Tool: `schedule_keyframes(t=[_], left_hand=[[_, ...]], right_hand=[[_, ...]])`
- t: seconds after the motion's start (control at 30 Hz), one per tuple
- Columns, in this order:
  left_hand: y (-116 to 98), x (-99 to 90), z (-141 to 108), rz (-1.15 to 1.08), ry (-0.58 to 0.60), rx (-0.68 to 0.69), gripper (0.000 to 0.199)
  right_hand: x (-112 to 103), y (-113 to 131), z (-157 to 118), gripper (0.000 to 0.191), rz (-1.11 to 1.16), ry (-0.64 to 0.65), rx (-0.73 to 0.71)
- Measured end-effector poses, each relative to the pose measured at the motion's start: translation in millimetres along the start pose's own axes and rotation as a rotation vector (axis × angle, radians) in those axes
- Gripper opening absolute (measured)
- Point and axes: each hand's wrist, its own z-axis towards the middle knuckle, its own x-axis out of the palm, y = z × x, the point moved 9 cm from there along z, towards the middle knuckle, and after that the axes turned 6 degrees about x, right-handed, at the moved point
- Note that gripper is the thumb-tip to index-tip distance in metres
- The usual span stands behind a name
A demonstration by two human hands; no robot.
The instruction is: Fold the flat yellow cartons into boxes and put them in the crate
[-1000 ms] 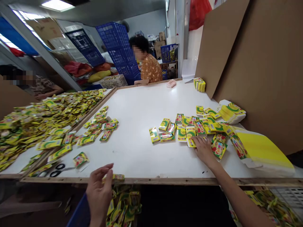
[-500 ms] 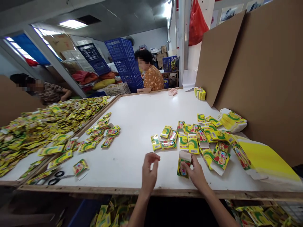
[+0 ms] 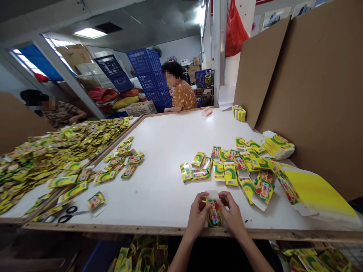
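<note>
Near the front edge of the white table, a small yellow, green and red printed carton [image 3: 214, 216] is held between both hands, its pale flap standing open at the far end. My left hand [image 3: 198, 212] grips its left side, thumb on the printed face. On the other side, my right hand [image 3: 230, 212] pinches the carton with thumb and fingers. Just beyond my hands lie several similar cartons [image 3: 231, 173], spread toward the right, some with flaps open.
A wooden-edged white table [image 3: 164, 151] spreads before me. Black-handled scissors [image 3: 68, 214] lie at the left front. Beyond a wooden strip is a large heap of packets [image 3: 65, 147]. Stacked flat cartons [image 3: 278, 145] lean near cardboard panels [image 3: 312, 94] at right. Two people sit across and left.
My left hand has moved right and taken hold of the carton's left side. My right hand has brought the carton slightly left and nearer to me.
</note>
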Motion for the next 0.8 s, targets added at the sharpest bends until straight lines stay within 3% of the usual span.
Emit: schedule_keyframes(t=[0.27,0.47,0.57,0.8], left_hand=[[-2.1,-1.0,0.0,0.182,0.008,0.004,0.024],[-15.4,3.6,2.3,0.136,-0.034,0.102,0.021],[-14.8,3.8,1.2,-0.012,-0.075,0.092,0.035],[-23.7,3.3,-0.3,0.158,-0.051,0.108,0.021]], right_hand=[[10.8,8.2,1.8,0.031,-0.097,0.144,-0.002],[2.5,16.1,0.7,0.027,-0.101,0.031,-0.088],[-3.0,12.9,-0.7,0.036,-0.05,-0.01,-0.051],[1.5,28.6,-2.7,0.023,-0.117,0.071,-0.149]])
